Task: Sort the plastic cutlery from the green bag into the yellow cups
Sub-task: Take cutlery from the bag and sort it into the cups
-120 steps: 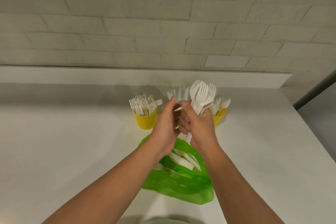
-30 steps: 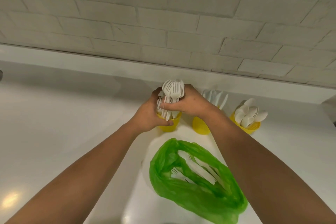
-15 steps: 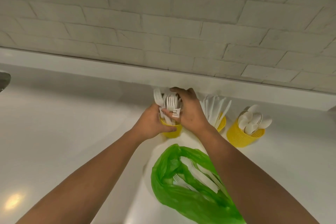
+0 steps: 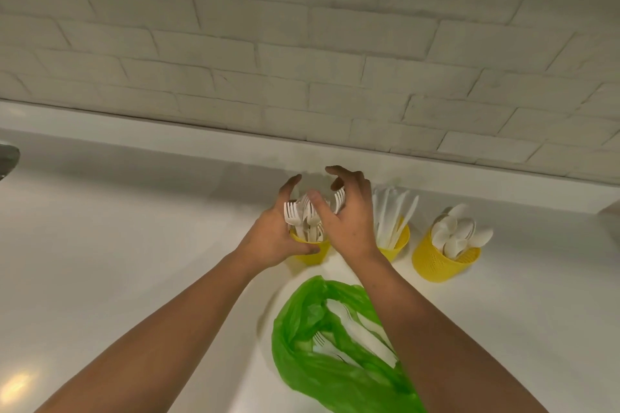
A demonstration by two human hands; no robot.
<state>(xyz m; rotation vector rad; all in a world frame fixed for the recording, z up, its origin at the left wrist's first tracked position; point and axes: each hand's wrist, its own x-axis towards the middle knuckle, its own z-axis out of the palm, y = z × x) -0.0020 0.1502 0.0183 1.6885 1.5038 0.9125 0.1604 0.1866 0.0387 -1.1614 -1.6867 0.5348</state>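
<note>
Item 1: white counter (image 4: 134, 245), running left to right under a pale brick wall (image 4: 302, 43).

Item 2: 3 yellow cups in a row at the far side of the counter, just beside one another:
- fork cup (image 4: 310, 253), leftmost, holding white plastic forks (image 4: 300, 216) tines up;
- knife cup (image 4: 401, 243), middle, holding white knives (image 4: 392, 211) that fan out above its rim;
- spoon cup (image 4: 436, 263), rightmost, textured wall, tilted a little to the right, holding white spoons (image 4: 456, 235) bowls up.

Item 3: green bag (image 4: 322, 382), thin plastic, lying open on the counter near the viewer, below the cups and apart from them; unsorted cutlery (image 4: 355, 332) inside, at least 1 fork among flat white handles; the count cannot be told.

Item 4: left hand (image 4: 271, 238), gripping the fork cup from its left side, thumb curled across the front wall, index finger raised behind the forks.

Item 5: right hand (image 4: 350, 221), over the right side of the fork cup, fingers arched and spread above the fork heads, nothing held; thumb in front of the tines, contact cannot be told.

Item 6: grey metallic object (image 4: 6, 157), far left edge, cut off, kind unclear.
</note>
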